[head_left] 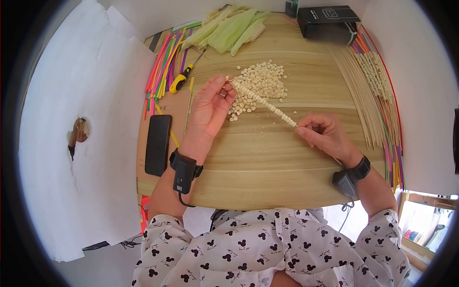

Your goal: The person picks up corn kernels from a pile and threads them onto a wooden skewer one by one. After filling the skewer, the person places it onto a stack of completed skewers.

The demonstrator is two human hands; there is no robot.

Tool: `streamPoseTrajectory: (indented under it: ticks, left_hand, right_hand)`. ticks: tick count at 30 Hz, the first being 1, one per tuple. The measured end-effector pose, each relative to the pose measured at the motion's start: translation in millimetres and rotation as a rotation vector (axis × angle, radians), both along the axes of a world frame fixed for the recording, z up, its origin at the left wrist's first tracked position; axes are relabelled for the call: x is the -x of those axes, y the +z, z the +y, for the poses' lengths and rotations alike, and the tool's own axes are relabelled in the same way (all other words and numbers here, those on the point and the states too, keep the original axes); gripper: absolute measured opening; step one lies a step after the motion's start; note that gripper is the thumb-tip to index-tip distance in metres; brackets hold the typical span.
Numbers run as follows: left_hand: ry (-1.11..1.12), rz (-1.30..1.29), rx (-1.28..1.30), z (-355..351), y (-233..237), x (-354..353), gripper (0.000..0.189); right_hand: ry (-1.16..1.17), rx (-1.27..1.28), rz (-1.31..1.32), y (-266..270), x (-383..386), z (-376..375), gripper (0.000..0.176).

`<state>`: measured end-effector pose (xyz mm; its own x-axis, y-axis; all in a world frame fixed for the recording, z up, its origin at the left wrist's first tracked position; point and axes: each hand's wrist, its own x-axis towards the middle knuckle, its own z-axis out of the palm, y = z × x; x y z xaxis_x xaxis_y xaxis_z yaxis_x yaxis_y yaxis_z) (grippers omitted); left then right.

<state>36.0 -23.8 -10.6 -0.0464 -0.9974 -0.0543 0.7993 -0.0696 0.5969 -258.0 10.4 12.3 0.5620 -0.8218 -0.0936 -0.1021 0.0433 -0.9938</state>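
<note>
A thin wooden skewer [338, 161], strung with a long row of pale corn kernels [267, 105], slants across the middle of the head view. My right hand [324, 133] pinches it at the lower end of the row, and its bare tail sticks out below the palm. At the upper tip, my left hand [210, 103] has thumb and fingers closed on a small corn kernel [227, 78]. Loose kernels lie in a heap [262, 81] on the wooden table, just beyond the skewer and partly behind it.
Corn husks [234, 28] lie at the back. On the left are coloured strips [165, 67], a yellow-black screwdriver [181, 79] and a phone [158, 145]. Bare skewers [356, 91] and kernel-filled skewers [377, 76] line the right, near a black box [329, 24]. White walls flank both sides.
</note>
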Motion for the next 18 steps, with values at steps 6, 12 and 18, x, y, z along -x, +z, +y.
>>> streamPoseTrajectory:
  ticks: [6, 12, 18]
  left_hand:
    - [0.017, -0.034, 0.016, 1.4, 1.4, 1.9, 0.012]
    - [0.019, -0.072, 0.039, 1.0, -0.4, 3.0, 0.016]
    - [0.046, -0.095, 0.044, 2.3, 0.0, 6.4, 0.02]
  right_hand:
    - [-0.002, 0.0, -0.011, 0.7, -0.6, 0.5, 0.008]
    - [-0.003, -0.001, -0.012, 1.0, 0.1, 0.6, 0.008]
    - [0.002, -0.005, -0.02, 1.0, 0.2, 0.6, 0.008]
